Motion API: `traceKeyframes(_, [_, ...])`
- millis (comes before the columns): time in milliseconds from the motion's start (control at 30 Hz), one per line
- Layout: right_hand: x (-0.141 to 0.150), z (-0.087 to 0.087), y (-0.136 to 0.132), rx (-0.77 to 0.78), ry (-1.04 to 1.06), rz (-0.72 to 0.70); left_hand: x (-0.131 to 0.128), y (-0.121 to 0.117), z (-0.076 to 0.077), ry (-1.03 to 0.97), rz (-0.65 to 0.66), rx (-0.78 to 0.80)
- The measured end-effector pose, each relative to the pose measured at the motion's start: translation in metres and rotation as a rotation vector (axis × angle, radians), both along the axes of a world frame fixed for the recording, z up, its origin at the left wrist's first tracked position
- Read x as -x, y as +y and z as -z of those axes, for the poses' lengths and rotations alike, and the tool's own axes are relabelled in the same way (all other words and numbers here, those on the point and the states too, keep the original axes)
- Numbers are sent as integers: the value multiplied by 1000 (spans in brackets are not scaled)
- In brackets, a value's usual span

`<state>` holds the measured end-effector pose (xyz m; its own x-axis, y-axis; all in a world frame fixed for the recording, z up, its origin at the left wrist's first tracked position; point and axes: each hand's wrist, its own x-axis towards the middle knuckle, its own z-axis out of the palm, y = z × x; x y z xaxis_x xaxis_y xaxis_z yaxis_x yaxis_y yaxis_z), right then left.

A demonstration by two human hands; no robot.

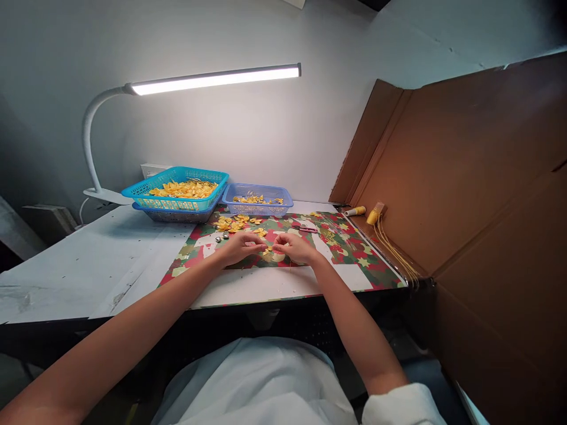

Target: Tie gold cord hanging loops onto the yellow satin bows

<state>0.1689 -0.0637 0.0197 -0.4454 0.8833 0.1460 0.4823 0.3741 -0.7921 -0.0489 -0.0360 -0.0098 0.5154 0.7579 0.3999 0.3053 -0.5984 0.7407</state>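
Note:
My left hand point(240, 248) and my right hand point(296, 248) come close together over the patterned mat, both with fingers pinched. Between the fingertips shows a small gold flower-like piece point(267, 251); its exact shape is too small to tell, and my fingers partly cover it. Just beyond my hands lies a loose pile of similar gold pieces point(233, 223). Two small shiny metal items point(222, 237) rest left of my left hand. Farther back to the right of my right hand is a reddish slim tool point(308, 229).
A turquoise basket point(175, 203) of gold pieces sits stacked at the back left, beside a lilac basket point(257, 208). A lamp point(217, 79) reaches overhead. On the right, a cardboard wall point(465, 159) stands behind a yellow-white tube point(355, 211) and gold wires point(396, 251).

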Motion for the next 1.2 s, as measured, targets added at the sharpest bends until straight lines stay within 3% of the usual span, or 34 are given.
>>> traceKeyframes(300, [5,-10,9,72,209,61,4,-5,-8,-104,-102,38])
traceKeyframes(567, [32,-21,16,401,168,-128,9,5,-8,-306,-181,113])
traceKeyframes(800, [-23,-17,2,441,141,6,25,27,-5,-525,-315,233])
traceKeyframes(967, [-64,-10,-6,410,83,130,30,29,-6,-602,-366,290])
traceKeyframes(1200, [-82,-3,-10,296,4,210,27,23,-10,-574,-342,271])
